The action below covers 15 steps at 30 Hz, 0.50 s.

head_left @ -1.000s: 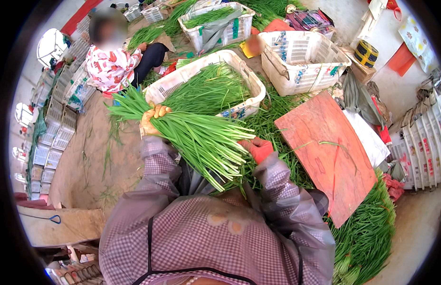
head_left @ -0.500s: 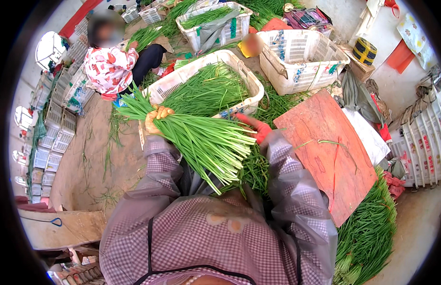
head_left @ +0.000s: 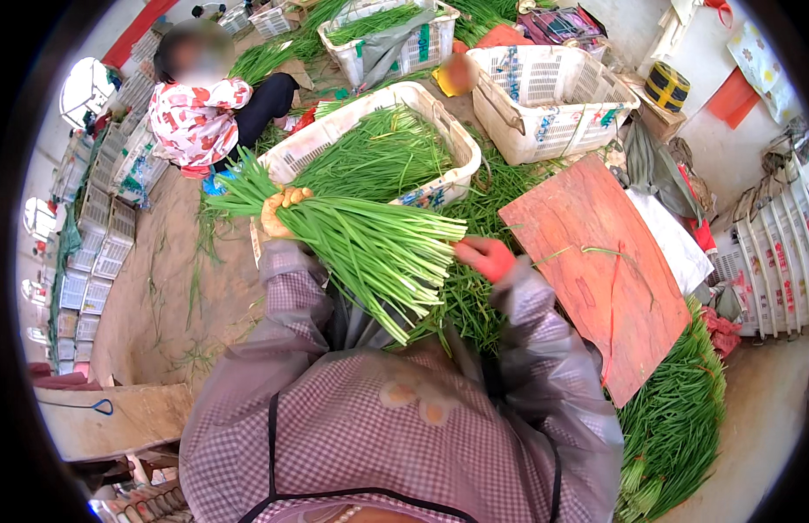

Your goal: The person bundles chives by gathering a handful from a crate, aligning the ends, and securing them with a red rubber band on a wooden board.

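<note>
My left hand, in a tan glove, is closed around a thick bunch of garlic chives. The leafy tops stick out to the left of the fist, while the pale stalk ends fan out to the right, over my lap. My right hand, in a red glove, is at the upper right stalk ends with its fingers bent inward. Whatever is between those fingertips is too small to make out. Just beyond the bunch stands a white plastic crate holding more garlic chives.
A reddish board lies at my right, above a heap of chives. Behind it stands another white crate. Loose greens cover the ground by my right arm. A person in a patterned top sits at far left.
My right hand has come down slightly, and its outstretched fingers have curled in beside the stalk ends. The left hand keeps its hold on the bunch, nearly in place.
</note>
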### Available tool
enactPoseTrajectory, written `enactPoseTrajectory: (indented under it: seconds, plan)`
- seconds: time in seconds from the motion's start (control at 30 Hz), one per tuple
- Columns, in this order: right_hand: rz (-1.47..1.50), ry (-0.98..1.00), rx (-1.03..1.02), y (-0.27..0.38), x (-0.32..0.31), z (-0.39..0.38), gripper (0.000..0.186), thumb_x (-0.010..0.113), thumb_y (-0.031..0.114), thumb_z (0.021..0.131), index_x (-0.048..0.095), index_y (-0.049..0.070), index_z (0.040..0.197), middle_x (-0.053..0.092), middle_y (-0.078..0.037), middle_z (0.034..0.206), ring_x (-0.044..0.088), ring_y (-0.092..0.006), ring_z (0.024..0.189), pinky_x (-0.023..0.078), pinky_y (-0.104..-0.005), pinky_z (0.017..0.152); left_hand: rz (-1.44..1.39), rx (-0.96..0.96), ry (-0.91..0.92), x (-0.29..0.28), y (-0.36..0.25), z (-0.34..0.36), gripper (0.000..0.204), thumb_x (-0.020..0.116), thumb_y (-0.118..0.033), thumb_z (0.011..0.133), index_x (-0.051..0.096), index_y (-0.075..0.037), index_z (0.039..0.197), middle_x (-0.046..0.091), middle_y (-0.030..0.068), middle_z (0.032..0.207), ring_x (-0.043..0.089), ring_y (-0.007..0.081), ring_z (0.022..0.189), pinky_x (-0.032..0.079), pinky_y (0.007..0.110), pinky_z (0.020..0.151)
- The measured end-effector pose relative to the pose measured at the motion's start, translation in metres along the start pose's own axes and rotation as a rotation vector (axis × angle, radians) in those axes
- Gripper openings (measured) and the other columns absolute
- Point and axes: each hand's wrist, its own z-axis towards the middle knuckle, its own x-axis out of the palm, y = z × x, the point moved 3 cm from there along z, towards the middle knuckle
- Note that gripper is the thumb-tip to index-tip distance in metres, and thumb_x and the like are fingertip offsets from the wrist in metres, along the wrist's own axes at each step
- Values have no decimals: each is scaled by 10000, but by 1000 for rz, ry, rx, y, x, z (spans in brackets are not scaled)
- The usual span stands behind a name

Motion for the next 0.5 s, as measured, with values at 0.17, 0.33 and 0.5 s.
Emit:
enactPoseTrajectory:
  seconds: [0.17,0.33,0.5]
  plan:
    - [487,-220,80,-9,20,20,286,679,172,864,659,-44,1050,707,-86,933,646,-131,789,505,-280,747,-16,-83,60,-4,4,16,147,515,-114,756,485,-97,614,475,41,644,488,208,715,408,407,919]
    - [704,-388,259,-45,18,4,305,693,137,811,650,-50,1048,691,-131,962,652,-185,830,517,-303,778,37,-81,36,21,32,5,173,548,-118,806,494,-72,649,507,38,691,511,198,747,434,404,911]
    - [839,-420,383,-113,-27,-24,325,632,92,819,614,-46,1112,652,-163,1104,651,-275,979,533,-365,874,49,-66,-83,-7,10,20,193,568,-148,783,520,-79,610,526,55,654,510,213,696,414,410,924]
